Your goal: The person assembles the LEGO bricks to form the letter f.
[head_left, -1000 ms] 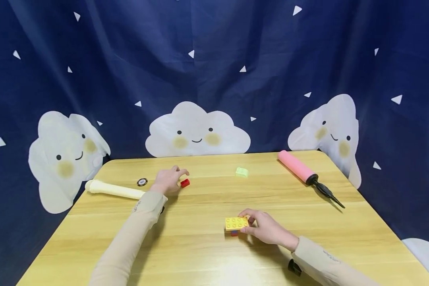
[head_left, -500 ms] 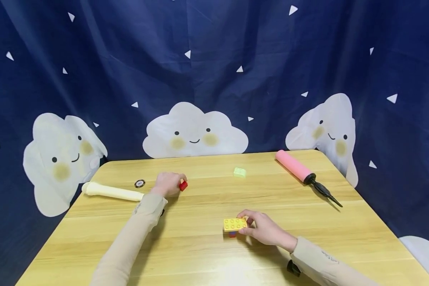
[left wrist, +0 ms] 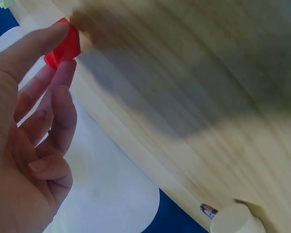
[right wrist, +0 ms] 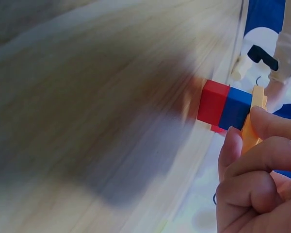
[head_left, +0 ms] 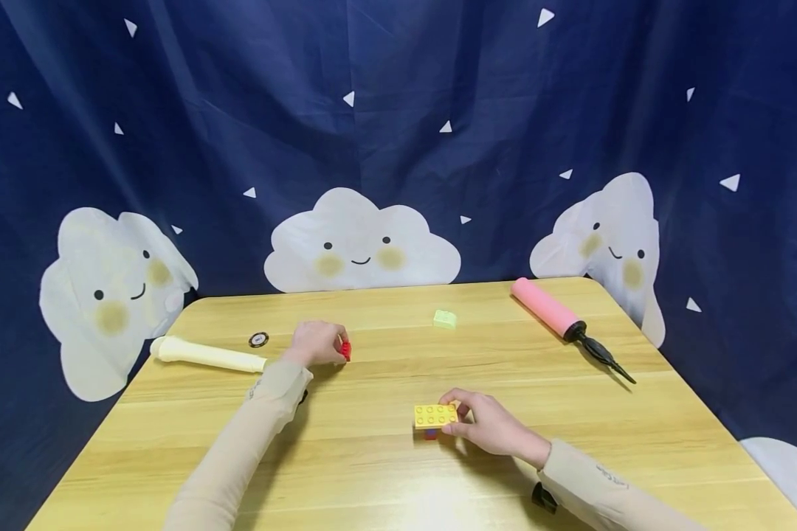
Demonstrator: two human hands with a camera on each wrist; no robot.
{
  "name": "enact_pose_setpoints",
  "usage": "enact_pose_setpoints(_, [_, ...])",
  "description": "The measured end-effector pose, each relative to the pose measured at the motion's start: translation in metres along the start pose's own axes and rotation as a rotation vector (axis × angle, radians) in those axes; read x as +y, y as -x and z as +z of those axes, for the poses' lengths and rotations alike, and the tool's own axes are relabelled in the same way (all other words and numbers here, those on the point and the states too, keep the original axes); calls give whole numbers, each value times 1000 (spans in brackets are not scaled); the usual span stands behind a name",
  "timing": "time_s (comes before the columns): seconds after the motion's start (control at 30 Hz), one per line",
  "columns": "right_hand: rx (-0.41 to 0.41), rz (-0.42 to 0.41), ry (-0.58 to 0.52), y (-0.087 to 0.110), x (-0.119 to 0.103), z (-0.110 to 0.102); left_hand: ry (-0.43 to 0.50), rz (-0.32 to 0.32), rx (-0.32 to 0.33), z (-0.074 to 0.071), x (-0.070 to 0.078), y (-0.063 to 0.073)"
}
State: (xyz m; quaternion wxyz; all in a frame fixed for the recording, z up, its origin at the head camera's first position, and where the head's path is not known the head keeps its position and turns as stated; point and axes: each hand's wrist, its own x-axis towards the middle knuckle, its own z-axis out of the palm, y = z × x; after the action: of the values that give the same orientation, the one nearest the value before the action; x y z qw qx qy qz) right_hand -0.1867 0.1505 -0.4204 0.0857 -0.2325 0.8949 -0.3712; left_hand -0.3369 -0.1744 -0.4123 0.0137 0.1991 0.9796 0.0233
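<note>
A small red toy building brick [left wrist: 67, 47] is pinched between the thumb and fingertips of my left hand [head_left: 315, 342], at the left of the table toward the back. My right hand [head_left: 494, 424] pinches the right end of a yellow studded building plate [head_left: 433, 417], nearer the front. Under that plate, in the right wrist view, a blue brick [right wrist: 235, 108] sits against a second red brick [right wrist: 213, 103], forming one stack close over the wood. The stack's lower part is mostly hidden by the plate in the head view.
A cream, bone-shaped stick [head_left: 212, 355] lies beside my left forearm, with a round black-and-white chip [head_left: 259, 339] behind it. A pale green brick [head_left: 445, 319] sits toward the back. The pink hand pump [head_left: 546, 306] with a black nozzle lies at the right.
My left fingers have come down on the red brick, pinched it and turned it on end. The right hand keeps its hold on the yellow plate. The head view has shifted slightly.
</note>
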Motion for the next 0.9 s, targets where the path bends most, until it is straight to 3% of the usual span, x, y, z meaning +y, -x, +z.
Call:
enact_pose_setpoints(0.2, [-11,-9,-2,-1,1,3,44,-6,31,2,12,4])
enact_pose_setpoints(0.33, [-8,-17,-1,-1,1,3,104,31,53,-1,28,7])
enact_pose_setpoints(0.53, [-9,-24,2,-2,1,4,161,115,77,-8,54,13])
enact_pose_setpoints(0.73, [-6,-26,3,-2,-1,5,211,241,121,-16,83,21])
enact_pose_setpoints(0.9, [-17,-31,-18,-3,-1,6,251,336,103,-17,108,32])
